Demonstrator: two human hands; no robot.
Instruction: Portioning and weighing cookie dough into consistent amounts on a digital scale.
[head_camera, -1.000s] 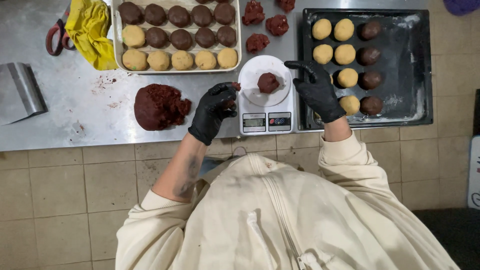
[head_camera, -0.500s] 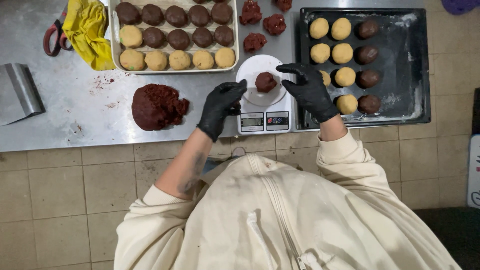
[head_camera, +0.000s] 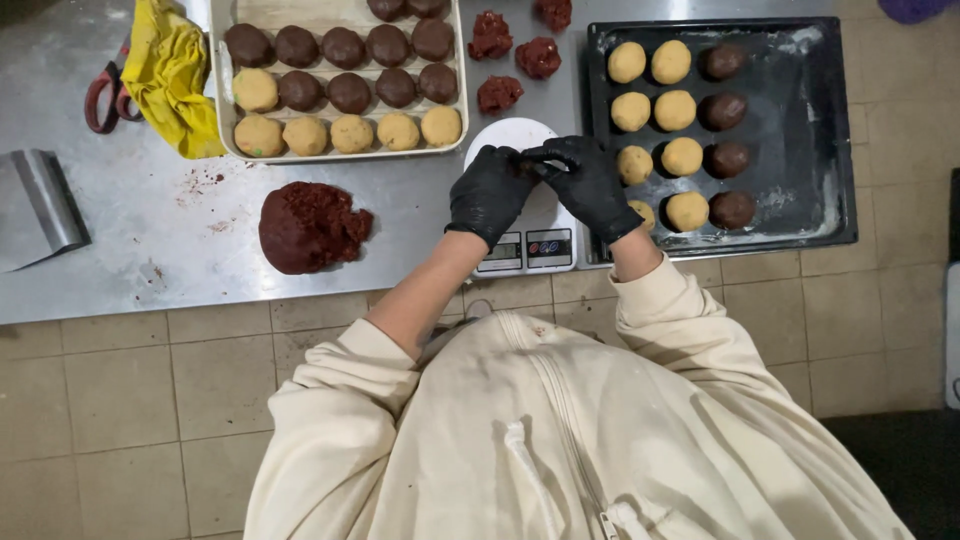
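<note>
We see both hands in black gloves meeting over the small white kitchen scale (head_camera: 520, 240) that stands at the front edge of the steel bench (head_camera: 150, 250). The left hand (head_camera: 488, 192) and the right hand (head_camera: 590, 185) are touching at the fingertips above the scale's round white plate (head_camera: 505, 133), fingers curled in toward each other; whatever they pinch is hidden behind the gloves, so we cannot tell whether they have hold of a piece of dough or nothing at all. To the left of the scale, well apart from the hands, a big lump of dark red-brown dough (head_camera: 310, 226) lies bare on the bench, with crumbs scattered beside it. Behind the hands sits a light tray (head_camera: 215, 100) holding rows of dark brown balls and pale yellow balls. Between that tray and the scale lie three small red-brown dough pieces (head_camera: 499, 93), loose on the bench. Just beside the right hand is a black baking tray (head_camera: 820, 130), floury, with pale balls in its two left columns and dark ones in its right column; the right hand covers part of the nearest pale ball. At the far left we make out a metal bench scraper (head_camera: 40, 205), a crumpled yellow cloth (head_camera: 170, 75) and red-handled scissors (head_camera: 100, 100) half under it.
</note>
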